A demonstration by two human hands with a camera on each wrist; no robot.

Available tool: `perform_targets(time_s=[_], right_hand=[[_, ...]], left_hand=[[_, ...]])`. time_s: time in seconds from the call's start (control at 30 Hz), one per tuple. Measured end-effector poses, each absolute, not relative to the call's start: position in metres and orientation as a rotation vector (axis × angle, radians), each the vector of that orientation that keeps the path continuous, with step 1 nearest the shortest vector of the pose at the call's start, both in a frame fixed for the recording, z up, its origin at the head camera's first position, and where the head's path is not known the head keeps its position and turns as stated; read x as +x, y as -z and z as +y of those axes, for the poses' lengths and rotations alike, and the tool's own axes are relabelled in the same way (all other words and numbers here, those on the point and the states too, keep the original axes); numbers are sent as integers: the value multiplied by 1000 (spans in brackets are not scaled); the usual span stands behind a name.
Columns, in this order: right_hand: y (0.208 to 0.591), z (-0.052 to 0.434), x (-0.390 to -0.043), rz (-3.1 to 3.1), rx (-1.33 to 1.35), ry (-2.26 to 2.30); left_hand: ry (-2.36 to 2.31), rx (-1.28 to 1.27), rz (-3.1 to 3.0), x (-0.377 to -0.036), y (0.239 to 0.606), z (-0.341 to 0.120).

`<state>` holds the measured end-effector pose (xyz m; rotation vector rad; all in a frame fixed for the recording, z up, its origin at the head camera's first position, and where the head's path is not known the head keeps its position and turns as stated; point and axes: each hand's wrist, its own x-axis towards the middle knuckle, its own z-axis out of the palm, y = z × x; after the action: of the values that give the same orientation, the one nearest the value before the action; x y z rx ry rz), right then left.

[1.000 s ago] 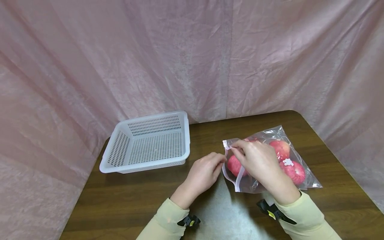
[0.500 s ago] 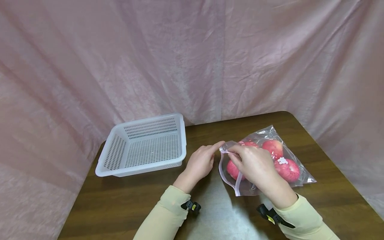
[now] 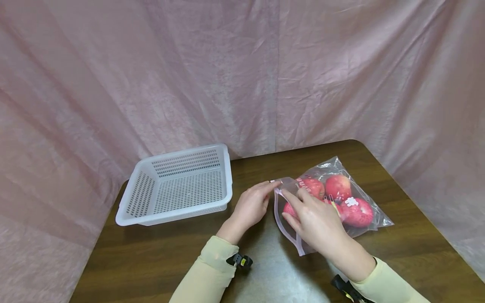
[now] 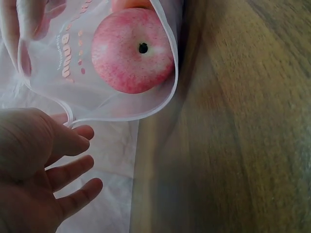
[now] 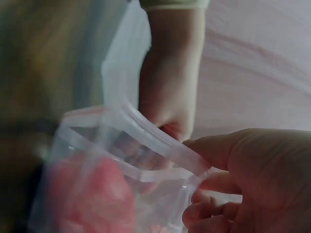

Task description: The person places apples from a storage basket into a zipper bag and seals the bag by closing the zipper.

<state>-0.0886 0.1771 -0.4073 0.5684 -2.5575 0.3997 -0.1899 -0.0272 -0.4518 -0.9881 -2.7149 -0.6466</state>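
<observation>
A clear zip bag (image 3: 288, 242) with a pale pink zip strip and several red apples (image 3: 338, 187) inside lies on its side, its mouth facing left. My left hand (image 3: 251, 207) pinches the far corner of that mouth between thumb and index finger. In the left wrist view one apple (image 4: 132, 51) shows stem end toward the opening, and the bag's rim bows wide around it. My right hand (image 3: 320, 223) reaches over the bag; in the right wrist view its thumb and fingers pinch the rim. A white bear-shaped print marks the bag above the nearest apple (image 3: 358, 213).
To the left stands a white slotted plastic basket (image 3: 174, 212) with nothing in it. Everything rests on a dark brown wooden table (image 3: 151, 256). Behind the table's far edge hangs a pink curtain (image 3: 212, 80).
The left hand has moved from the near side of the bag's mouth to its far corner. The right fingers have spread and shifted along the rim. The head view has shifted slightly.
</observation>
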Motion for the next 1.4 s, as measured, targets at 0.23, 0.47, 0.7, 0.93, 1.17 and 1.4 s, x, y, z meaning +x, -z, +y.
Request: perform_targets(time_s=[0.23, 0.47, 0.7, 0.93, 1.17, 1.4], right_hand=[[424, 182, -65, -2536, 611, -411], [439, 189, -44, -2495, 709, -383], [449, 194, -31, -2511, 804, -381], [454, 197, -28, -2461, 792, -373], [454, 210, -28, -2405, 756, -402], [450, 228, -29, -2376, 660, -373]], left_hand=[[684, -971, -2692, -190, 452, -29], [702, -962, -2687, -190, 450, -30], [704, -933, -2719, -189, 448, -30], [730, -891, -2716, -188, 448, -32], [738, -828, -2680, -186, 450, -33], [727, -762, -2619, -183, 451, -34]])
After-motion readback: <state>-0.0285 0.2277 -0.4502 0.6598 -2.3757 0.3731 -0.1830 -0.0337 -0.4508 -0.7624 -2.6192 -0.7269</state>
